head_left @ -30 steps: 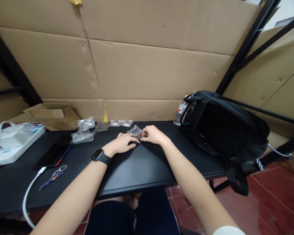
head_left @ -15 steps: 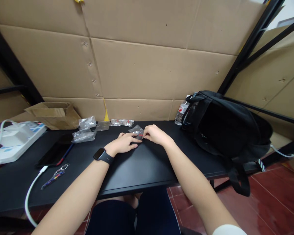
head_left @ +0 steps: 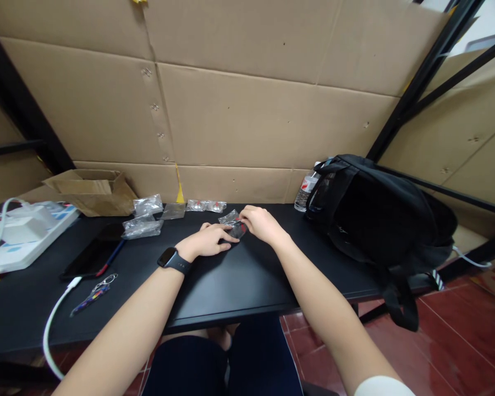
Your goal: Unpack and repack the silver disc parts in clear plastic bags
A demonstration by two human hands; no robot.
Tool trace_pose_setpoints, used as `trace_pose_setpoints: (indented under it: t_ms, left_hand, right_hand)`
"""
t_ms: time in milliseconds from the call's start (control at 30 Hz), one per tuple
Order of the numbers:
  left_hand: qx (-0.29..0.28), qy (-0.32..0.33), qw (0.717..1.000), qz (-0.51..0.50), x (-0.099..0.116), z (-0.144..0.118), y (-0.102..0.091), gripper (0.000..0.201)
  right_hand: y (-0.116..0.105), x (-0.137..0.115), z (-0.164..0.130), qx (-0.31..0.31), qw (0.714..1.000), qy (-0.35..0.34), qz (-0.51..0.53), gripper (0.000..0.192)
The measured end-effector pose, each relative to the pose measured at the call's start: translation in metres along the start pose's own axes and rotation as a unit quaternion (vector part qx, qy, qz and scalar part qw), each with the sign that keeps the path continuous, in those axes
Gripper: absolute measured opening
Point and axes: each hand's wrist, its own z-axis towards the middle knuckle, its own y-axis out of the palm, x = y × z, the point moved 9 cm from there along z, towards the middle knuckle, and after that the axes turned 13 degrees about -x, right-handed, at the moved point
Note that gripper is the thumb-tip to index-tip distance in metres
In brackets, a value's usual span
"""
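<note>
A small clear plastic bag (head_left: 232,224) with something red inside lies on the black table (head_left: 239,280). My left hand (head_left: 208,241), with a black watch on the wrist, rests flat on the table and its fingertips press the bag's near edge. My right hand (head_left: 261,222) pinches the bag's right edge between thumb and fingers. Both hands meet at the bag, near the table's middle.
Several more clear bags (head_left: 142,220) and two small bags with red bits (head_left: 205,205) lie near the cardboard wall. A cardboard box (head_left: 91,190), power strip (head_left: 22,236), phone (head_left: 91,254), keychain (head_left: 94,293) and white cable (head_left: 51,324) sit left. A black backpack (head_left: 379,217) and water bottle (head_left: 306,190) stand right.
The hands stay on the small bag. My right hand's fingers have shifted slightly along the bag's edge, and the view has tilted a little.
</note>
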Motion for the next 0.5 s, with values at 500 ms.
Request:
trace_pose_setpoints:
  t_ms: [500]
  left_hand:
    - [-0.025,-0.029,0.999,0.030,-0.004,-0.001,-0.001,0.037]
  right_hand:
    - [0.015,-0.006,-0.005,-0.103,0.994,-0.027,-0.026,0.014]
